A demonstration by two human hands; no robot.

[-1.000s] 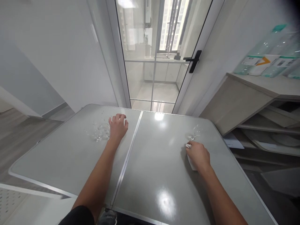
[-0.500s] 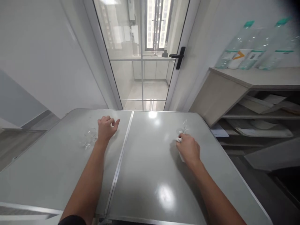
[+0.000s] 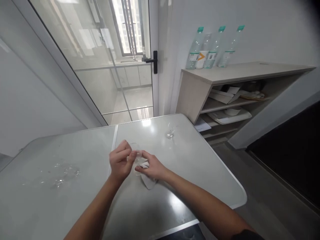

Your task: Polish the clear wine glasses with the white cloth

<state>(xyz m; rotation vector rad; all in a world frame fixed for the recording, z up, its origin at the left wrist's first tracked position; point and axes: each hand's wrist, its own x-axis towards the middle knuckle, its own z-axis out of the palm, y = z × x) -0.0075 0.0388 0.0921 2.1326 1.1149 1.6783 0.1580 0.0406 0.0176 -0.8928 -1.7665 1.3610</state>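
Observation:
Both my hands are together over the middle of the table, around a clear drinking glass [image 3: 135, 146]. It is so see-through that only its round rim and some glints show. My left hand [image 3: 121, 161] pinches it between thumb and bent fingers. My right hand [image 3: 153, 166] is closed on a white cloth [image 3: 149, 182], possibly tissue, bunched in the fingers with a flap hanging below, close against the glass. More clear glassware [image 3: 67, 173] rests on the left half of the table. Another small clear glass piece [image 3: 170, 134] stands at the far right.
The shiny pale table [image 3: 195, 166] has a metal strip across it. Behind stands a glazed door [image 3: 132, 93] with a black handle [image 3: 155, 62]. At the right, several plastic bottles [image 3: 195, 50] stand on a wooden shelf unit [image 3: 192, 93] holding trays and papers.
My view has turned right. My right hand has come inward from the right with the white cloth, and my left hand has moved over to meet it. The clear glass is now between them.

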